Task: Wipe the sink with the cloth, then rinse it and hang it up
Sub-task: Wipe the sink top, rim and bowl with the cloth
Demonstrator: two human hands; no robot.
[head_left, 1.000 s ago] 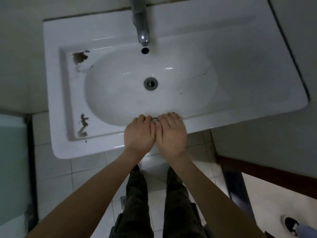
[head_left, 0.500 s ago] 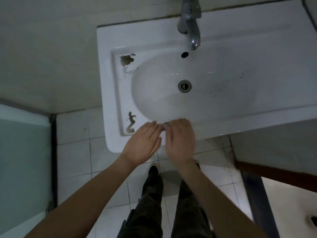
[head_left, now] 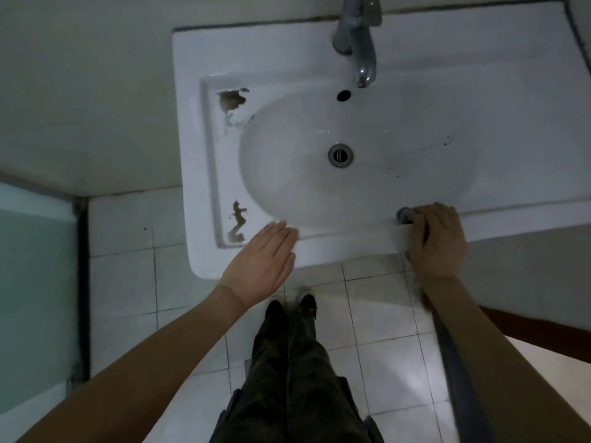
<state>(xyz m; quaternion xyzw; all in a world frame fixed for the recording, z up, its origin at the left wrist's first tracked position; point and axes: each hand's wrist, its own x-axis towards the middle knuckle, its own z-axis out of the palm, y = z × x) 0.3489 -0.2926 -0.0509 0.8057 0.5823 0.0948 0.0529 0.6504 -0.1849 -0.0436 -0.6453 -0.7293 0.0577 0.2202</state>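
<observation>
The white sink (head_left: pixel 256 52) fills the upper part of the view, set against the wall above a pale tiled floor (head_left: pixel 377 308). The left hand (head_left: pixel 260 266) lies flat with straight, relaxed fingers, holding nothing, its fingertips over the sink's front rim near the front-left corner. The right hand (head_left: pixel 438 244) sits further right on the front rim, fingers curled over the edge and clenched round a grey cloth (head_left: pixel 403 215), of which only a small wad shows. The faucet (head_left: pixel 359 43) stands at the back edge, above the drain (head_left: pixel 340 155).
</observation>
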